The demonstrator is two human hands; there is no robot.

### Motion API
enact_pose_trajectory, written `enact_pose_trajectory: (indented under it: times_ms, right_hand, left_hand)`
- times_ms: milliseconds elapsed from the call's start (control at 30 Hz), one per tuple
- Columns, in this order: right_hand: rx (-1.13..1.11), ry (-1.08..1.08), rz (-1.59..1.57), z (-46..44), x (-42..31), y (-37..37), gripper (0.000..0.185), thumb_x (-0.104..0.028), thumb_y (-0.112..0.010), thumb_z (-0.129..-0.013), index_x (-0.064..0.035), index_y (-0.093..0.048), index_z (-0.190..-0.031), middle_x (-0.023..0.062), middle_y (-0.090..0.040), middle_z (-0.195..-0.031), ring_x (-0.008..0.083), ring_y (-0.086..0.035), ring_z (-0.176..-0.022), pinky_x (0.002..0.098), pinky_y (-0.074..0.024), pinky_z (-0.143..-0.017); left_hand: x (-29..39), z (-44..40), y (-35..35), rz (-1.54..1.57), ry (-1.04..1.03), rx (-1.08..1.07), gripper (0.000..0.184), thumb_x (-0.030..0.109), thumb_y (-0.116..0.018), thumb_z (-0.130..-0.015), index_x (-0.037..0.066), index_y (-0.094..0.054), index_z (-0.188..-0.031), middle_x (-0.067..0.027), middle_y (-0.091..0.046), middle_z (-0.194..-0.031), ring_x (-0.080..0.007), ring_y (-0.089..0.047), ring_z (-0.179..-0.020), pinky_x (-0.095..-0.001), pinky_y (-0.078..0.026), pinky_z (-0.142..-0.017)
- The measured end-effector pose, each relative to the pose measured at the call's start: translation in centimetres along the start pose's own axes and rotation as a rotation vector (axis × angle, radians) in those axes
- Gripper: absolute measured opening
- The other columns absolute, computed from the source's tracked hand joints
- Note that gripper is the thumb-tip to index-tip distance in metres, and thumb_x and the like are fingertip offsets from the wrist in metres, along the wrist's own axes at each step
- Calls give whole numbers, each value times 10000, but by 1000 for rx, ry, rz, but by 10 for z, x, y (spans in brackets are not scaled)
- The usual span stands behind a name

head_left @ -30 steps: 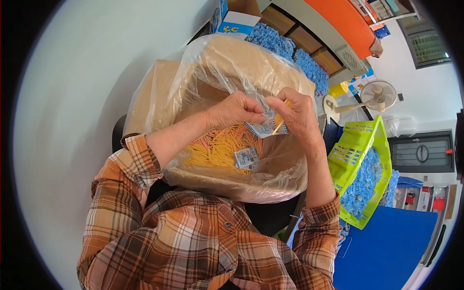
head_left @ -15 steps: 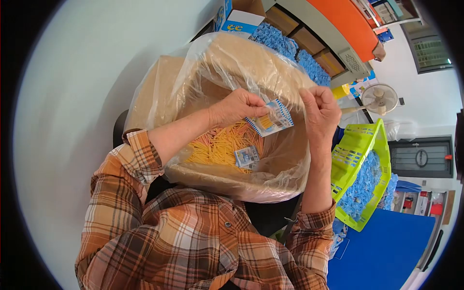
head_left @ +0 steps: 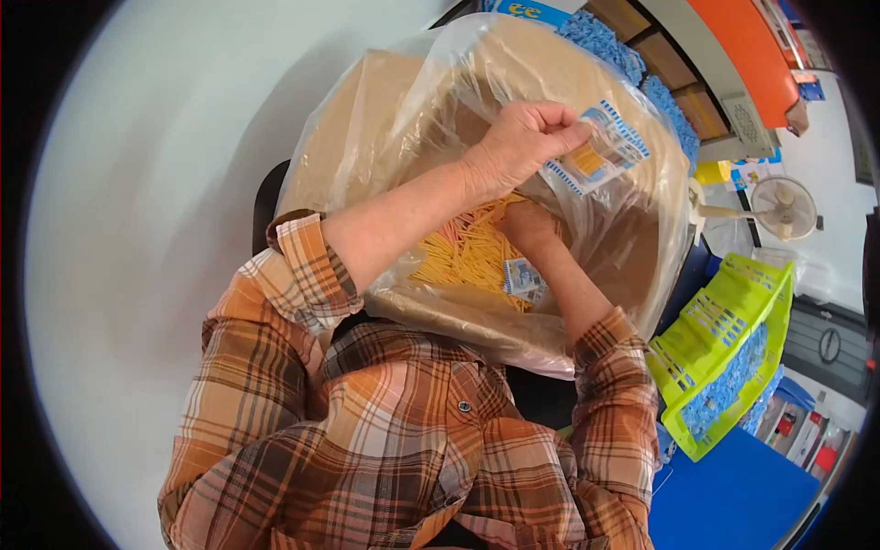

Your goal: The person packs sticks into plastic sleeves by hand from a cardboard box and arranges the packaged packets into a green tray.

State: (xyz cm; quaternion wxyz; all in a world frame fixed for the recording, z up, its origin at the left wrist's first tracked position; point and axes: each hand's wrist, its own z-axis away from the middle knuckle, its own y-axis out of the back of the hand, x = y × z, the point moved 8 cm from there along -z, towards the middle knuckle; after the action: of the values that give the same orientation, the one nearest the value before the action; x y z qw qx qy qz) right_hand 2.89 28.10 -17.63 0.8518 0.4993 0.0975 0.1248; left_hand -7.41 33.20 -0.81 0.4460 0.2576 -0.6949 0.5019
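Observation:
My left hand [head_left: 532, 142] pinches the edge of a small clear packet [head_left: 600, 151] with blue-striped ends and something yellow inside. It holds the packet above a cardboard box [head_left: 559, 64] lined with a clear plastic bag [head_left: 403, 101]. Down in the box my right hand [head_left: 530, 227] reaches to a heap of thin yellow and pink sticks [head_left: 463, 252]; its fingers are mostly hidden, so what they hold cannot be seen. A second blue-and-white packet [head_left: 522, 278] lies on the sticks near my right wrist.
To the right stands a lime-green basket [head_left: 697, 344] with many blue packets [head_left: 733, 376]. More blue packets [head_left: 600, 44] are heaped behind the box. A fan [head_left: 782, 206] and a blue panel [head_left: 733, 495] are on the right, a pale wall [head_left: 137, 229] on the left.
My right hand has moved from the box's right rim down into the sticks. My left hand has lifted the packet up and to the right. The whole view has shifted.

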Motion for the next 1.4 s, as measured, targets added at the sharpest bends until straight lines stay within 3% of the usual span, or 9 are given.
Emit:
enact_pose_trajectory:
  times_ms: [100, 300, 400, 500, 600, 700, 800, 900, 1400]
  right_hand:
    - [-36, -122, -96, -26, 14, -42, 256, -240, -616, -813, -18, -704, -906, 189, -695, -911, 342, -674, -877, 453, -522, -762]
    - [111, -6, -436, -16, 21, -28, 231, -208, -610, -801, -4, -703, -855, 238, -670, -887, 365, -658, -772, 450, -517, -709]
    - [-7, -23, -537, 22, 12, 30, 173, -142, -646, -768, 25, -674, -803, 233, -642, -784, 287, -650, -683, 393, -503, -640]
    - [-42, 38, -723, 76, 10, 80, 100, -51, -679, -750, 35, -657, -798, 146, -660, -737, 152, -606, -629, 295, -463, -565]
    - [283, -13, -1070, 148, 14, 151, 29, 31, -665, -777, 28, -663, -806, 73, -676, -776, 75, -575, -665, 220, -432, -547]
    - [859, 140, -1246, 205, 24, 217, 68, 70, -653, -803, 9, -670, -825, 35, -676, -810, 83, -573, -672, 195, -427, -552]
    - [1114, 193, -1251, 230, 23, 243, 99, 97, -680, -780, 16, -669, -837, 66, -662, -888, 100, -585, -787, 233, -481, -690]
    - [1108, 240, -1300, 234, 20, 238, 84, 83, -697, -780, 18, -669, -824, 63, -649, -915, 97, -578, -818, 245, -483, -742]
    - [1090, 37, -1171, 274, 32, 201, 75, -7, -741, -775, -19, -676, -811, 14, -631, -875, 52, -513, -730, 200, -419, -660]
  left_hand:
    - [0, 0, 0, 11, 19, 6, 196, 194, -631, -930, 12, -680, -982, 7, -666, -866, -30, -564, -785, -203, -466, -734]
    - [2, 0, -8, 61, 42, -17, 198, 191, -637, -925, 10, -681, -990, -3, -673, -878, -40, -578, -798, -209, -474, -741]
    - [1, 1, -10, 23, 42, -14, 200, 185, -639, -921, 0, -688, -982, -5, -672, -880, -44, -579, -806, -213, -475, -741]
    - [7, 5, -13, -54, 37, -14, 199, 170, -644, -915, -14, -694, -972, -3, -671, -880, -43, -575, -807, -214, -474, -736]
    - [6, 6, -16, -68, 35, -47, 184, 149, -650, -908, -18, -698, -969, 5, -669, -868, -38, -570, -799, -211, -472, -719]
    - [3, 12, -24, -142, 55, -156, 150, 116, -650, -903, -3, -703, -980, 15, -671, -854, -31, -569, -792, -203, -472, -695]
    - [-3, 18, -36, -142, 58, -262, 144, 101, -643, -906, 4, -705, -991, 18, -674, -868, -31, -570, -800, -201, -473, -708]
    - [1, 28, -51, -133, 23, -295, 155, 136, -667, -893, 11, -719, -967, 24, -664, -837, -26, -541, -756, -209, -459, -682]
    - [-17, 55, -106, -43, 210, -458, 205, 163, -665, -902, -8, -694, -1010, -14, -679, -875, -56, -592, -788, -227, -502, -707]
